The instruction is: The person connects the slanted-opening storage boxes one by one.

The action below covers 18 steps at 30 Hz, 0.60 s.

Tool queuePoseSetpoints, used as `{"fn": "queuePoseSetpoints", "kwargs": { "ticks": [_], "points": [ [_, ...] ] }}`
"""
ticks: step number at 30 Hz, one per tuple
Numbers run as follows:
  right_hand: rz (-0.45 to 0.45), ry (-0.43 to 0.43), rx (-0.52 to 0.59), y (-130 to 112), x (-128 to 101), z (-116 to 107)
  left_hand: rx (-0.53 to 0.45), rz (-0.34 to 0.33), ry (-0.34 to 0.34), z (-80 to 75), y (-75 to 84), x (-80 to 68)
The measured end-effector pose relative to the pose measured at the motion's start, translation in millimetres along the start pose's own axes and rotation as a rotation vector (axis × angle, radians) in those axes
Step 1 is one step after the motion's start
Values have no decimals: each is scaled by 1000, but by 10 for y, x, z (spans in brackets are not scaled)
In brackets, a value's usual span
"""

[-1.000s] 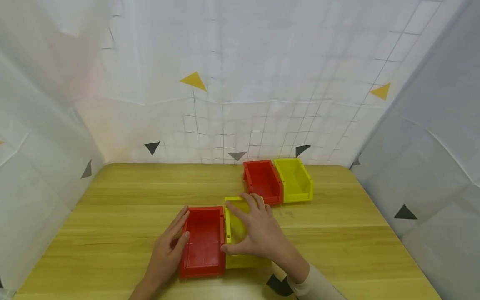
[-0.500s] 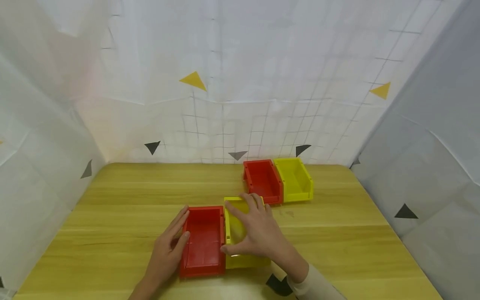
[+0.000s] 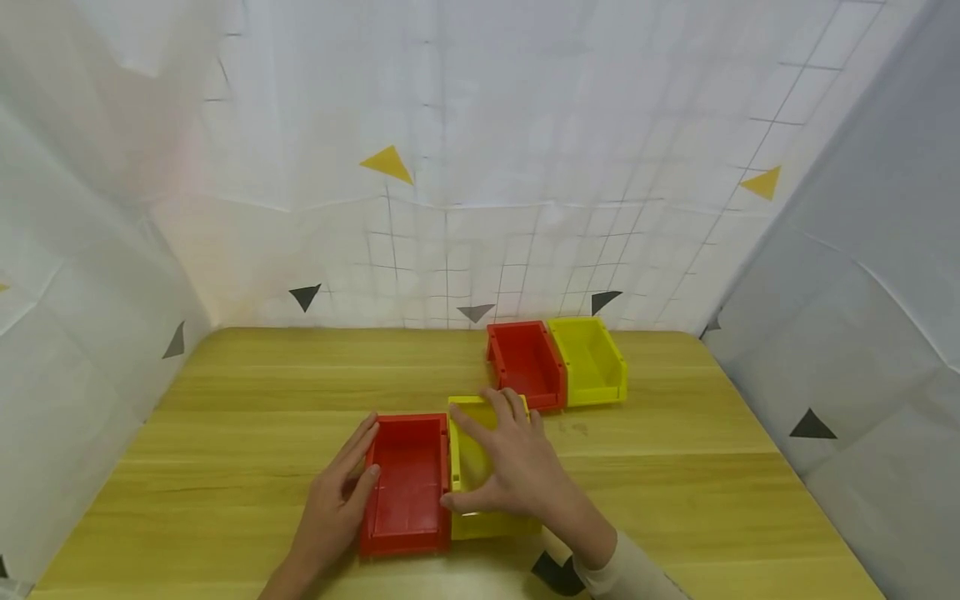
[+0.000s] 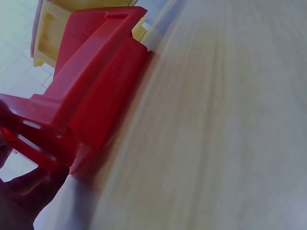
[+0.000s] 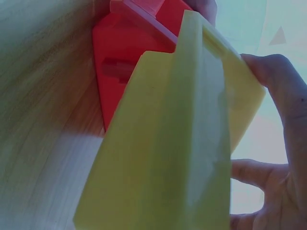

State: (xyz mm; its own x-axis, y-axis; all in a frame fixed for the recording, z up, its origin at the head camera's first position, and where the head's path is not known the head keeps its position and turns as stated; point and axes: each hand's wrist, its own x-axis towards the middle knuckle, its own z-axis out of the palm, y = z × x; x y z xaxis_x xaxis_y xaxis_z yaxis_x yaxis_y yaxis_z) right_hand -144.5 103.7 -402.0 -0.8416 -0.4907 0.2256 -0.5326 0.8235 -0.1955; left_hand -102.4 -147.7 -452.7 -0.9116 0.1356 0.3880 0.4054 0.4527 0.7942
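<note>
2 hands on 2 touching bins, mid wooden table (image 3: 225, 433). Left hand (image 3: 335, 502) gripping red rectangular plastic bin (image 3: 405, 487); right hand (image 3: 517, 467) clasping yellow rectangular plastic bin (image 3: 471, 467). Farther back, red-and-yellow bin pair (image 3: 558, 362).

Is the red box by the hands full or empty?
Empty. The near red box shows only its bare ribbed floor in the head view.
</note>
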Motion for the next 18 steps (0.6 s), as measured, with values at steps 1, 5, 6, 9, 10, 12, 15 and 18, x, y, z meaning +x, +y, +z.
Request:
{"fn": "queuePoseSetpoints", "kwargs": {
  "ticks": [1,5,6,9,10,12,15,18],
  "points": [
    [-2,1,-2,1,-2,2,-2,-1,-1,1,-2,-1],
    [-4,4,-8,10,-1,7,-1,1,-4,3,-9,5],
    [-3,4,-8,13,0,7,3,3,-5,4,-9,8],
    [4,-1,1,21,4,8,-3,2,-6,4,-2,17],
    [6,-5,5,22,4,7,-3,2,-7,4,1,19],
    [8,-9,11,23,4,5,0,-1,-10,4,7,19],
    [8,-14,15,23,5,7,10,-5,-10,2,10,11],
    [7,-14,17,19,7,15,27,-4,-9,-1,7,3]
  ]
}}
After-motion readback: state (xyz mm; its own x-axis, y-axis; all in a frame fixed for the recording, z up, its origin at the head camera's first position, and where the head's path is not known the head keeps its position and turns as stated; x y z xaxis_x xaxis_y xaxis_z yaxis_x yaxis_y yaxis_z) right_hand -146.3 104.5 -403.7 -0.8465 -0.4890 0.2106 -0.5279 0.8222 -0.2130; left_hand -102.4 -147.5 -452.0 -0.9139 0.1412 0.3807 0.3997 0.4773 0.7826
